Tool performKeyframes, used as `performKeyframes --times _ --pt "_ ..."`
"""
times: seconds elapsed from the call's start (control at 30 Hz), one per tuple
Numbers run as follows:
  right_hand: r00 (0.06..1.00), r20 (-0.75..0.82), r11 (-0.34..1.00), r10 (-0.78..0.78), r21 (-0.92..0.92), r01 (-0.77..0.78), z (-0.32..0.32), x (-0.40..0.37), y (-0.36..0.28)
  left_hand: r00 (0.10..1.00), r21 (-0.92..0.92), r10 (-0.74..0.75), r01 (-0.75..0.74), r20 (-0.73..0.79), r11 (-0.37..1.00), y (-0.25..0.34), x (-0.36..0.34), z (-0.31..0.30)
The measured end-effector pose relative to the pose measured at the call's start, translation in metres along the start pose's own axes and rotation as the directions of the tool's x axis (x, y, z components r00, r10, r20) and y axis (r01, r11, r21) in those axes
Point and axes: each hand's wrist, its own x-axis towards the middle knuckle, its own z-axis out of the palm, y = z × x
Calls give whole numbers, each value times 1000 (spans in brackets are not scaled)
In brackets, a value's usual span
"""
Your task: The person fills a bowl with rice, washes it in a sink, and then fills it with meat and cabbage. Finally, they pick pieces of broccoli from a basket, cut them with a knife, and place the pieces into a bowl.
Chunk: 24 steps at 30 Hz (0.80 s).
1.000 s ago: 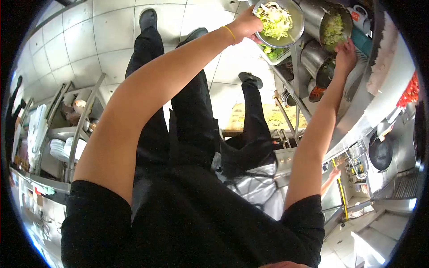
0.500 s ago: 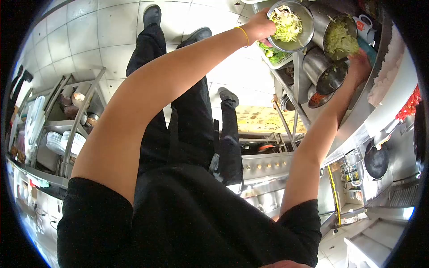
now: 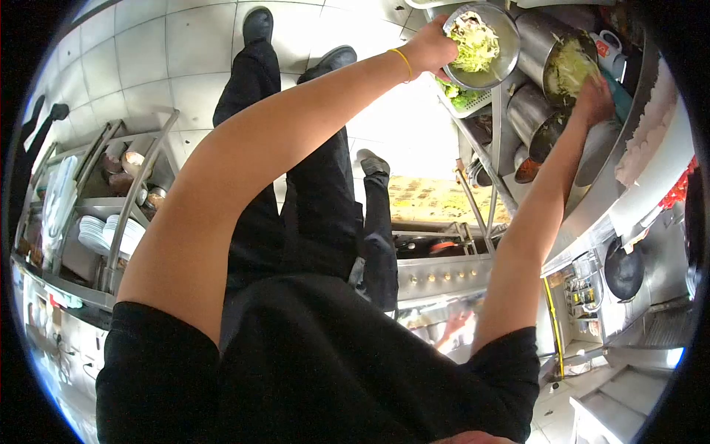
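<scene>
My left hand [image 3: 433, 46], with a yellow band at the wrist, grips the rim of a round metal bowl [image 3: 506, 44]. Pale green shredded cabbage [image 3: 475, 48] lies inside the bowl, with some brownish pieces at its upper edge. My right hand [image 3: 594, 102] reaches into the mouth of a tilted steel pot [image 3: 536, 44], its fingers curled into more shredded cabbage [image 3: 568, 68] and partly hidden by it. The bowl is held just beside this pot. A second steel pot [image 3: 523, 112] and a container with orange-red contents [image 3: 526, 172] stand near my right forearm.
Below the bowl is a white basket [image 3: 473, 109] of green leaves. A white mug [image 3: 610, 48] stands beyond the pot. White plates [image 3: 95, 233] sit on a metal rack at left. A wok [image 3: 623, 270] is at right. Another person's leg and shoe [image 3: 375, 163] show near mine.
My right hand has moved up and deeper into the cabbage in the pot. The bowl stays almost where it was in my left hand. A blurred hand now shows low in the centre.
</scene>
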Motion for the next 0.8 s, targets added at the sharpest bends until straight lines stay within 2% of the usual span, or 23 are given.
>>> performKeyframes --times 0.13,0.23,0.3,0.33,0.4,0.43,0.5,0.53,0.57,0.6,0.63,0.67,0.73,0.77,0.8 --pt "993 19 993 -120 -21 120 -16 -16 27 1000 -42 -10 10 -7 999 -7 14 4" --pt "980 33 980 -196 -17 196 -20 -26 31 1000 10 8 -7 -12 1000 -3 11 9" --pt "995 84 989 47 139 -58 -22 -37 22 1000 13 23 -23 0 1000 1 7 9" --pt "995 84 989 50 137 -61 -21 -38 21 1000 14 21 -21 2 1000 3 5 8" --pt "997 -46 982 -60 175 67 -13 -33 27 984 164 156 -168 88 972 15 -9 4" --pt "997 -48 983 -57 173 65 -7 -25 27 990 294 113 -133 83 947 16 -5 2" --pt "990 72 989 -117 97 110 4 -3 23 982 237 167 -182 84 954 8 -3 -1" --pt "991 74 989 -116 100 108 9 0 15 973 180 219 -230 79 957 2 -2 -2" --pt "979 133 986 -158 -24 162 12 -2 -9 973 184 216 -227 78 957 -10 3 -5" --pt "962 195 965 -191 -144 221 15 -4 -20 929 92 342 -356 139 930 -22 8 -8" --pt "963 195 966 -188 -142 217 18 -4 -19 865 -7 466 -473 188 881 -32 14 -10" --pt "951 225 945 -213 -198 259 24 -1 -16 865 -4 465 -473 189 881 -20 9 -5" --pt "937 257 921 -238 -248 302 43 14 11 967 384 252 -251 47 889 15 -6 11" --pt "930 157 909 -334 -208 361 57 27 52 805 644 578 -514 133 566 -34 39 1" --pt "906 52 890 -419 -174 422 64 36 83 806 647 577 -510 130 566 -35 39 0"
